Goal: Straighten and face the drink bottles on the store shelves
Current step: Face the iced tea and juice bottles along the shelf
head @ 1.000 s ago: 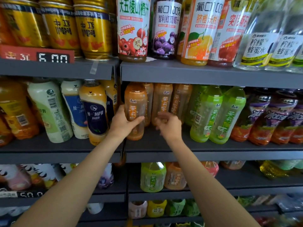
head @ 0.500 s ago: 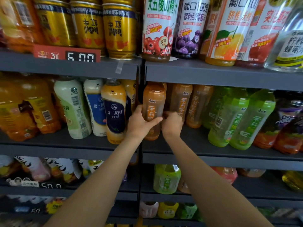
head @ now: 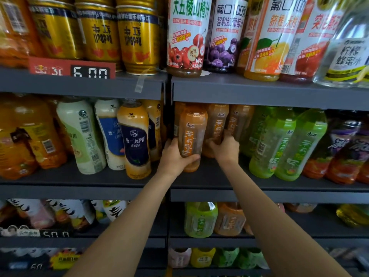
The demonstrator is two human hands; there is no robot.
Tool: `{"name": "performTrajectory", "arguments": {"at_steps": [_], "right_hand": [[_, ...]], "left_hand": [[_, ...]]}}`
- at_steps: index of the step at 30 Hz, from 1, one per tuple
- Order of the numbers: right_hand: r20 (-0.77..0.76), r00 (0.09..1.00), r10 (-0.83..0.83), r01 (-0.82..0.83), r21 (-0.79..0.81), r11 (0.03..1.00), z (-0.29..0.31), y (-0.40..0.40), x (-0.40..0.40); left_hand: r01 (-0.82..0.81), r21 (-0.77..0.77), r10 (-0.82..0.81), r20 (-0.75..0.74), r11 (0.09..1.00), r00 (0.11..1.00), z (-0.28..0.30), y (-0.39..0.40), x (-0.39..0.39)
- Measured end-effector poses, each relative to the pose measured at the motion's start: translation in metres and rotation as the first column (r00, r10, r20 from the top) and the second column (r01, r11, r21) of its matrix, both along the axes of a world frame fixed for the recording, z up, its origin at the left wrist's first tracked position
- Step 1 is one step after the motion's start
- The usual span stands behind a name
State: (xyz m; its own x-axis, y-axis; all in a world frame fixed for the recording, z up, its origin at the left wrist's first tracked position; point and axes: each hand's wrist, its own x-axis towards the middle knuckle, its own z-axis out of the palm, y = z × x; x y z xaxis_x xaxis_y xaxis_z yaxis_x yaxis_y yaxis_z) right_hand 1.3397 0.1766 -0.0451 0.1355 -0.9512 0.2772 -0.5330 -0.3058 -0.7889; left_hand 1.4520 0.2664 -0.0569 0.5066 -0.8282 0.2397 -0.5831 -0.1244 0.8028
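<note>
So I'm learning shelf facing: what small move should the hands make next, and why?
Probably draw the second orange tea bottle forward, level with the front orange tea bottle. The right hand already grips its base and it sits further back, while the left hand holds the front one upright, label outward.

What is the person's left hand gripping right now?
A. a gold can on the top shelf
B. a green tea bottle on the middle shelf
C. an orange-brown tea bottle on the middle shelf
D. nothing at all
C: the left hand has its fingers and thumb curled round the lower part of the front orange-brown tea bottle, which stands on the middle shelf.
</note>
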Motion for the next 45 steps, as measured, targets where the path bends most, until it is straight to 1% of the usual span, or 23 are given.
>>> {"name": "performTrajectory", "arguments": {"at_steps": [3,8,12,13,14,16,17,19,21,23,26,29,35,41,45], "right_hand": [[0.019,1.0,-0.02,0.02,-0.006,1.0,-0.001,-0.004,0.005],[0.012,1.0,-0.012,0.012,-0.033,0.999,-0.003,-0.001,0.005],[0.008,0.999,0.051,-0.051,-0.047,0.998,-0.004,0.003,0.001],[0.024,0.999,0.038,-0.036,-0.059,0.998,-0.004,0.003,-0.002],[0.07,0.998,-0.008,0.012,-0.069,0.998,-0.004,0.004,-0.008],[0.183,0.972,-0.145,0.163,-0.088,0.983,-0.004,0.002,-0.021],[0.19,0.96,-0.204,0.224,-0.087,0.971,-0.003,0.002,-0.026],[0.112,0.959,-0.261,0.268,-0.06,0.961,0.001,0.001,-0.03],[0.038,0.971,-0.236,0.235,0.02,0.972,0.006,-0.005,-0.024],[0.016,0.978,-0.207,0.205,0.091,0.974,0.01,-0.017,-0.018],[-0.034,0.98,-0.199,0.201,0.145,0.969,0.015,-0.03,-0.022],[-0.087,0.98,-0.181,0.19,0.115,0.975,0.014,-0.032,-0.025],[-0.116,0.985,-0.127,0.134,0.052,0.99,0.008,-0.021,-0.025],[-0.055,0.994,-0.096,0.103,0.137,0.985,0.012,-0.022,-0.026],[-0.068,0.995,-0.07,0.079,0.145,0.986,0.014,-0.022,-0.027]], "left_hand": [[-0.01,-0.005,0.01,0.018,1.0,1.0,-0.002,0.0,-0.002],[0.009,0.012,-0.009,-0.011,1.0,1.0,0.0,0.001,-0.007],[0.025,0.032,-0.024,-0.025,0.999,0.999,0.003,0.001,-0.008],[0.024,0.033,-0.022,-0.036,0.999,0.999,0.002,0.001,-0.008],[0.024,0.035,-0.022,-0.052,0.999,0.998,0.002,0.001,-0.009],[0.029,0.031,-0.026,-0.08,0.999,0.996,0.003,0.001,-0.011],[0.034,0.029,-0.031,-0.09,0.999,0.995,0.003,0.002,-0.011],[0.038,0.031,-0.035,-0.098,0.999,0.995,0.004,0.002,-0.012],[0.037,0.04,-0.032,-0.105,0.999,0.994,0.005,0.002,-0.013],[0.04,0.055,-0.034,-0.109,0.998,0.993,0.006,0.003,-0.013],[0.046,0.055,-0.038,-0.129,0.997,0.991,0.006,0.002,-0.013],[0.048,0.046,-0.041,-0.153,0.998,0.987,0.005,0.002,-0.014],[0.064,0.053,-0.054,-0.166,0.997,0.985,0.008,0.002,-0.015],[0.054,0.041,-0.046,-0.187,0.998,0.981,0.007,0.001,-0.017],[0.048,0.048,-0.038,-0.184,0.998,0.982,0.005,0.001,-0.017]]}}
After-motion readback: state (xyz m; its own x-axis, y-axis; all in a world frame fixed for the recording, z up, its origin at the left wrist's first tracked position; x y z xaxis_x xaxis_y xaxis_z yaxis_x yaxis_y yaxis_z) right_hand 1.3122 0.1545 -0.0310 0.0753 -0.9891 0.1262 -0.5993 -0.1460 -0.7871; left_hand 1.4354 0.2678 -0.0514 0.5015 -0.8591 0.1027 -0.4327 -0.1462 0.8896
